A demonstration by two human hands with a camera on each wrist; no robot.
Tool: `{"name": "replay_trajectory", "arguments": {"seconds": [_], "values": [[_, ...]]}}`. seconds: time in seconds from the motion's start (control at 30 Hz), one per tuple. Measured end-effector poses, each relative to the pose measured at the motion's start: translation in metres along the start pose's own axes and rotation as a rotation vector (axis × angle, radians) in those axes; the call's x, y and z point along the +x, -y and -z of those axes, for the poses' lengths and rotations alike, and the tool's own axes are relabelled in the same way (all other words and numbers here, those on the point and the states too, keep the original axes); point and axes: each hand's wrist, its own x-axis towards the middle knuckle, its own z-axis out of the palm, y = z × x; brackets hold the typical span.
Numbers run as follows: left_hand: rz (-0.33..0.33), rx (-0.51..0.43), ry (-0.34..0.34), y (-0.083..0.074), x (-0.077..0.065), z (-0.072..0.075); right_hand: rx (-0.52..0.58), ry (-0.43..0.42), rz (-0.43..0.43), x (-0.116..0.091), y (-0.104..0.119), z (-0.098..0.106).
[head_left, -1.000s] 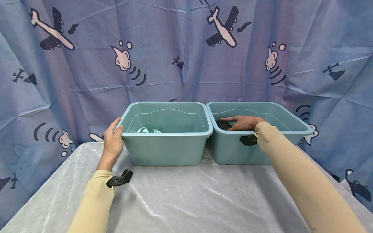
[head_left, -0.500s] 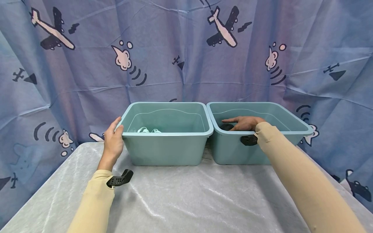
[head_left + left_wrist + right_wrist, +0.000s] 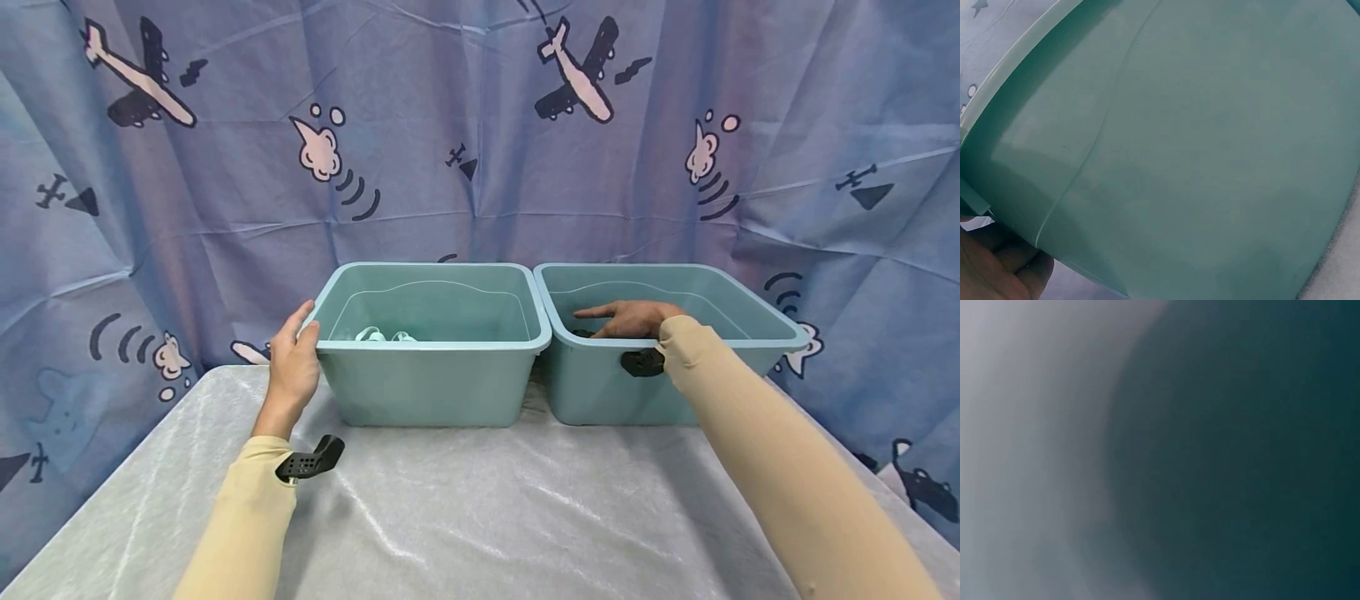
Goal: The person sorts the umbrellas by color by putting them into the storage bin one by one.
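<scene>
My left hand [image 3: 292,367] grips the left end of the left green plastic tub [image 3: 427,387], thumb near its front corner. In the left wrist view its curled fingers [image 3: 1007,262] show at the edge of the tub wall. My right hand [image 3: 630,319] reaches over the front rim into the right green tub [image 3: 611,392], forefinger stretched out to the left. Just beneath it shows a sliver of a dark object [image 3: 582,333]. The tub's front wall hides the thumb tip and most of that object, so I cannot tell whether the hand holds it.
Two pale, loop-like things [image 3: 370,333] lie inside the left tub, partly hidden by its front wall. Both tubs stand side by side on a pale cloth-covered table [image 3: 480,508]. A blue patterned curtain [image 3: 420,108] hangs behind. The right wrist view is dark and blurred.
The dark object has sunk lower in the right tub, and much less of it shows. My right hand has shifted slightly down and right. My left hand stays at the left tub.
</scene>
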Motion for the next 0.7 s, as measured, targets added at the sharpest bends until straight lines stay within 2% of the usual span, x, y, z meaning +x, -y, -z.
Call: {"name": "replay_trajectory", "arguments": {"seconds": [0.33, 0.7], "values": [[0.007, 0.014, 0.006, 0.002, 0.001, -0.004, 0.105, -0.077, -0.030, -0.011, 0.001, -0.004], [0.014, 0.035, -0.004, 0.005, -0.001, 0.000, 0.197, -0.148, 0.031, -0.037, 0.007, -0.004]]}}
